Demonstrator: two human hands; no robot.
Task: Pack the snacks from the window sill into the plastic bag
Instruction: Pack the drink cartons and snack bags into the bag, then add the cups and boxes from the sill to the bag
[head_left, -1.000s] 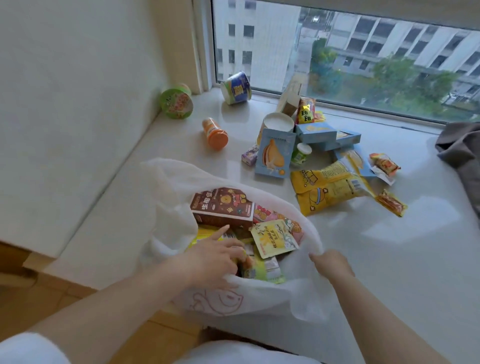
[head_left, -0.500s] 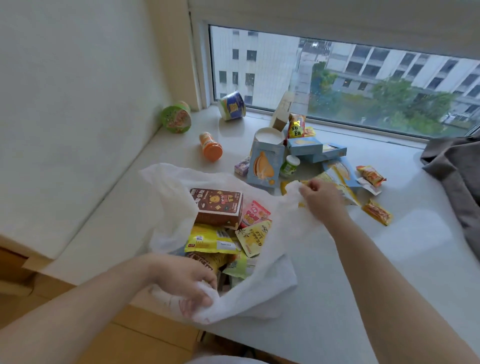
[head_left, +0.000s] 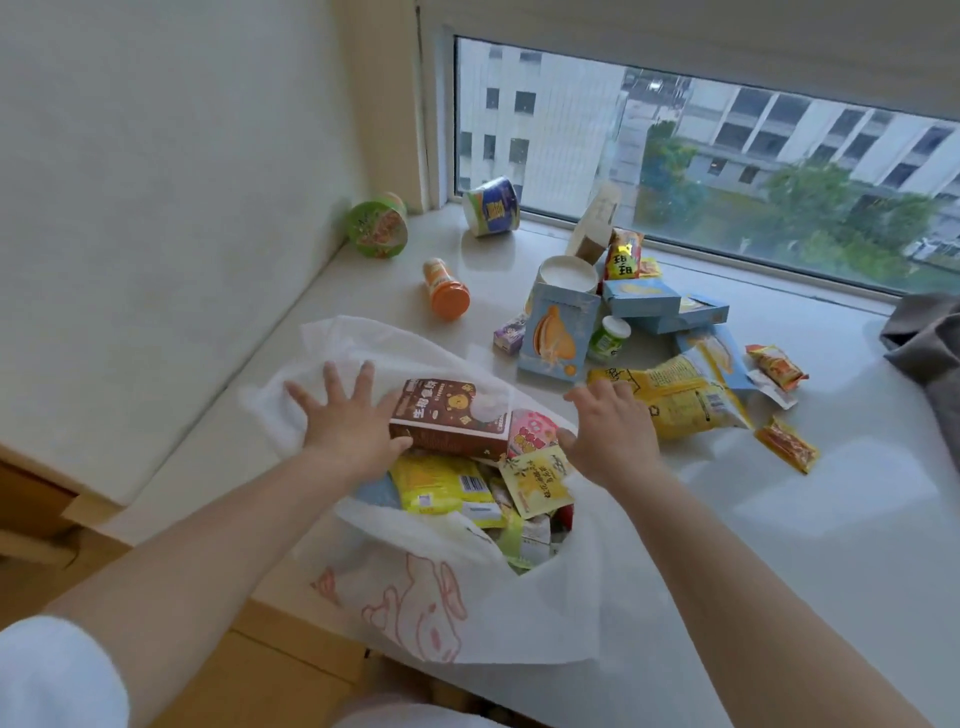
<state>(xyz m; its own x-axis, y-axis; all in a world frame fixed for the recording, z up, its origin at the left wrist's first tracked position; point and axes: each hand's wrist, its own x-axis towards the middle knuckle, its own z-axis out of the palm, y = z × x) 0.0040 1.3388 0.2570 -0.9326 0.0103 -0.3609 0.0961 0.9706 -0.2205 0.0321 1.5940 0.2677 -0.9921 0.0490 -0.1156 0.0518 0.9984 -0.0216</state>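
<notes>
Nearest, the white bag (head_left: 467, 613) lies open at the sill (head_left: 779, 545) edge, already holding a brown box (head_left: 447, 421) and yellow packets. Left hand (head_left: 343, 421) presses the bag's 9 o'clock rim, fingers spread straight; right hand (head_left: 613, 436) rests at its 3 o'clock rim — fingers loosely bent, gripping nothing visible. Farther, toward 1 o'clock, lie yellow bags (head_left: 675, 400), blue boxes (head_left: 644, 299) and — at 11 — two cups (head_left: 379, 228).

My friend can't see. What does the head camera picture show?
Two bare hands, left hand and right hand, spread open a white plastic bag full of snack packets on a pale window sill. More snacks wait behind it, including a big yellow chip bag.
</notes>
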